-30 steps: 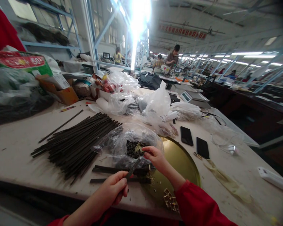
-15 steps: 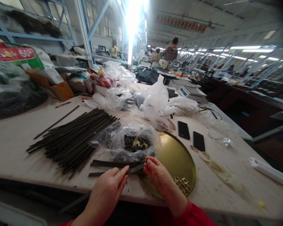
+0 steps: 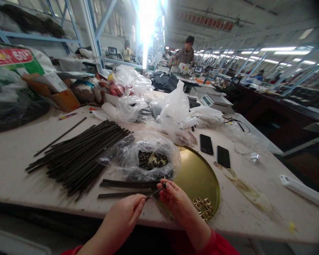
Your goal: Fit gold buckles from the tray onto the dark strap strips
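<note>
My left hand (image 3: 123, 217) is closed on a narrow dark strap (image 3: 153, 193), thumb pressed along it. The strap slants up to my right hand (image 3: 178, 202), whose thumb and fingertips pinch a small dark piece (image 3: 164, 185) at the strap's end. Whether the piece is around the strap or only against it, I cannot tell. Just beyond my hands sits an open clear plastic bag (image 3: 131, 170) of small dark pieces (image 3: 146, 160). Under and beside my right hand lies a round gold tray (image 3: 202, 173), with several gold metal buckles (image 3: 204, 208) near its front edge.
Several dark straps (image 3: 79, 159) are piled at left; a few more (image 3: 130, 183) lie before the bag. Two dark phones (image 3: 206, 144) rest right of the tray. White plastic bags (image 3: 172, 106) and a scale (image 3: 215, 102) stand farther back. A person (image 3: 185, 53) is at a distant table.
The strap between my hands has turned narrow-side to view, and the small dark piece at my right fingertips now shows more plainly. My hands have barely shifted. The view has tilted slightly.
</note>
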Motion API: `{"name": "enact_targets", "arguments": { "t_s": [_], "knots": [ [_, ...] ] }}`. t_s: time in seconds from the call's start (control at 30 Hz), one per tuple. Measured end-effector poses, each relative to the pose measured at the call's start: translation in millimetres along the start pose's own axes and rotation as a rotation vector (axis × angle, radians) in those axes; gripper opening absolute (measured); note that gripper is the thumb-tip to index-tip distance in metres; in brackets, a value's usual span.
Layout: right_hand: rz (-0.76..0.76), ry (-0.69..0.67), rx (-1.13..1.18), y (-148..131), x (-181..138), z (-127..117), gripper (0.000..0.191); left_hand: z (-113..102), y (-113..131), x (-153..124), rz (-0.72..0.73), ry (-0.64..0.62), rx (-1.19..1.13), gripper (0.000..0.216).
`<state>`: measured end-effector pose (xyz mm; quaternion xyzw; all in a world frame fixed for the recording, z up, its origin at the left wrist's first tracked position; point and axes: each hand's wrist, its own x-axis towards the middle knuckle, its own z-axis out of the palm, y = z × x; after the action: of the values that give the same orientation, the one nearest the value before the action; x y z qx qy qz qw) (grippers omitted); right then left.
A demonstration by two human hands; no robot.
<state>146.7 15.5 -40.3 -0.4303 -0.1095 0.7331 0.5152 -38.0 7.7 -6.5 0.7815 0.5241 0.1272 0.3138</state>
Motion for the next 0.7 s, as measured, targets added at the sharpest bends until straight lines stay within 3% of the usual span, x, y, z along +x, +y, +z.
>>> {"name": "enact_targets", "arguments": {
  "t_s": [0.23, 0.33, 0.53, 0.7],
  "knots": [
    [-0.109, -0.056, -0.135, 10, -6, 0, 0.03, 1, 3, 3, -0.119, -0.08, -0.045, 0.031],
    [-0.205, -0.041, -0.253, 14, -9, 1, 0.027, 0, 6, 3, -0.102, -0.085, -0.071, 0.03],
    [-0.23, -0.043, -0.338, 15, -19, 9, 0.031, -1, 14, 3, -0.082, -0.064, -0.075, 0.027],
    [-0.321, -0.113, -0.555, 18, -23, 7, 0.025, 5, 17, -1, -0.054, -0.057, -0.146, 0.029]
  ]
}}
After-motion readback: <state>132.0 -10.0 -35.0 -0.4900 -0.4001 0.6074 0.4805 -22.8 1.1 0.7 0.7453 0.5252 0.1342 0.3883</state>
